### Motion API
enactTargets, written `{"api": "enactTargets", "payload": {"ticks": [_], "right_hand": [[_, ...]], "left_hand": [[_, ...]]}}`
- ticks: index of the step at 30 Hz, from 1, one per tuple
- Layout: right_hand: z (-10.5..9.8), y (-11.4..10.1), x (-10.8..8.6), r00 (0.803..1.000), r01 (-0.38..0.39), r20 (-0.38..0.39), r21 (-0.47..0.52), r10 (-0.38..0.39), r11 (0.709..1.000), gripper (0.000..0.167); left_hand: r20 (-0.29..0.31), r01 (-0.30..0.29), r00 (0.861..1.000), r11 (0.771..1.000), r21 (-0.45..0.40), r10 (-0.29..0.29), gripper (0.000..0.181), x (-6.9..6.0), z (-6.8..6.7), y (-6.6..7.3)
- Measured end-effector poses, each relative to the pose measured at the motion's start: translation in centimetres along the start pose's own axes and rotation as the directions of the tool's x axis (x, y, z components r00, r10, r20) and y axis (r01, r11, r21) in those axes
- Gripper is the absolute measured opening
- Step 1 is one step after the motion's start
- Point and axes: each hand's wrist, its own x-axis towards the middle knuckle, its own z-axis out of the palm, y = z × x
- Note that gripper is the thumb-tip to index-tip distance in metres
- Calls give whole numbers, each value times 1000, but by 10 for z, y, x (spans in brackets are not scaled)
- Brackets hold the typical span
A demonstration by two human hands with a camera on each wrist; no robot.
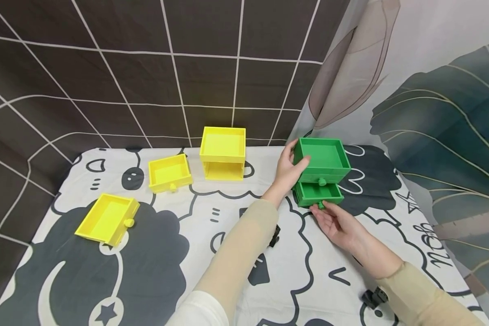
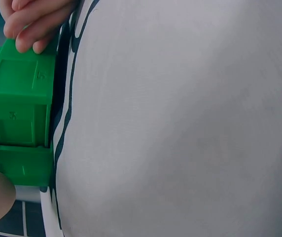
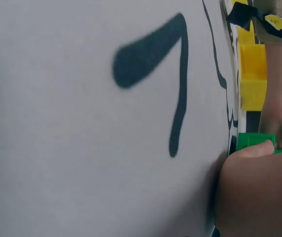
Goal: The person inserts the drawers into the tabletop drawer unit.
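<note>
White sleeve (image 1: pixel 199 310), nearest; green cabinet (image 1: pixel 323 156) on patterned cloth (image 1: pixel 285 280), lower drawer (image 1: pixel 330 199) partly out; left hand (image 1: pixel 287 170) curved round its left side, right hand (image 1: pixel 342 224) pinching the drawer's knob (image 1: pixel 321 205); leftward, yellow cabinet (image 1: pixel 223 144), two yellow drawers (image 1: pixel 110 217) (image 1: pixel 169 174)

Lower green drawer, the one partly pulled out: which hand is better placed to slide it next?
Probably the right hand: its thumb and fingertips are at the knob on the front of the lower drawer. The left hand is holding the green cabinet at its left side.
</note>
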Motion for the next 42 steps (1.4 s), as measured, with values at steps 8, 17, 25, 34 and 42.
{"api": "enactTargets", "payload": {"ticks": [8, 17, 25, 34, 42], "right_hand": [[8, -8, 8, 1000, -18, 17, 13, 18, 1000, 36], [13, -16, 20, 999, -19, 33, 37, 18, 999, 40], [18, -23, 29, 999, -10, 31, 58, 8, 998, 39], [22, -23, 31, 999, 10, 35, 69, -13, 998, 41], [20, -18, 28, 999, 27, 45, 52, -30, 998, 35]], "left_hand": [[7, 7, 1000, 1000, 2, -7, 69, 1, -1, 0], [9, -4, 1000, 1000, 4, 4, 69, -1, -1, 1], [10, -12, 1000, 1000, -1, 12, 68, -1, -1, 0], [10, -17, 1000, 1000, -2, 17, 69, 0, -1, 0], [13, -13, 1000, 1000, 0, 13, 69, 0, -1, -1]]}}
